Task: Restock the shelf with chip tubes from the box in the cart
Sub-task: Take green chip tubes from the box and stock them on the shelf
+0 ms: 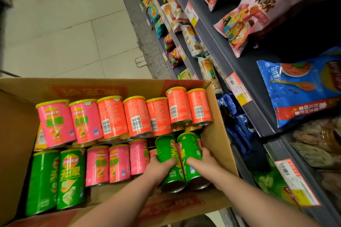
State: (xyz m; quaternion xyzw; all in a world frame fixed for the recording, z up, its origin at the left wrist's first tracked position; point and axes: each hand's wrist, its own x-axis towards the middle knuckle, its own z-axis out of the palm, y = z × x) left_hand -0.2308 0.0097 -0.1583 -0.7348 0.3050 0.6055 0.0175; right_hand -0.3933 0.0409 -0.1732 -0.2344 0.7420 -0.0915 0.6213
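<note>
My left hand [158, 167] is wrapped round the left green tube [167, 145], with my fingers curled over its front. My right hand [204, 162] grips the right green tube [190, 143] in the same way. The two tubes touch side by side, their metal bottoms toward me and their lids pointing far. They sit at the near right corner of the cardboard box [219, 153], just beside its right wall.

More tubes fill the rest of the box. The far row has two pink tubes [55, 121] on the left and a run of orange tubes [136, 116] to their right, barcodes up. In the near row, a pair of green tubes [68, 177] lies at the left. A second group of pink tubes [108, 164] lies between them and my left hand. Yellow lids of a lower layer show in the gaps.

The shelf [258, 112] runs along the right of the box, from near to far. It carries a blue snack bag [299, 86] and a pink snack bag [258, 5], and a red and yellow price tag [238, 88] is fixed to its edge. Pale floor tiles [64, 24] lie beyond the box on the left.
</note>
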